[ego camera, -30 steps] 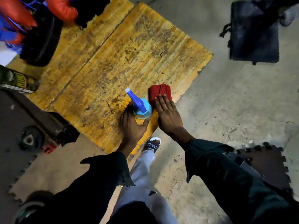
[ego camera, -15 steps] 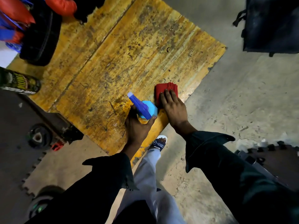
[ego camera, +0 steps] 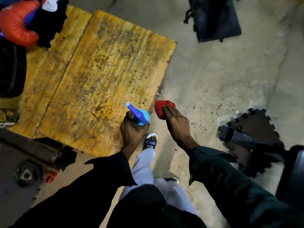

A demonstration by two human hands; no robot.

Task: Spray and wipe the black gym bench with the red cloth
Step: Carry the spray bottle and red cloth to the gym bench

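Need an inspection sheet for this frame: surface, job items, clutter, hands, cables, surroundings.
Surface: bare concrete floor with a worn yellow mat on it.
Job's things: spray bottle, blue, held over the mat's edge; red cloth, folded, held above the concrete; a dark padded part at the right edge, possibly the bench, too cropped to tell.
Clutter: boxing gloves, black bag, weight plate, foam tile.
Hands: left hand has its grip round the bottle; right hand holds the cloth.
Cables: nothing seen.
Surroundings: person's sandalled foot.
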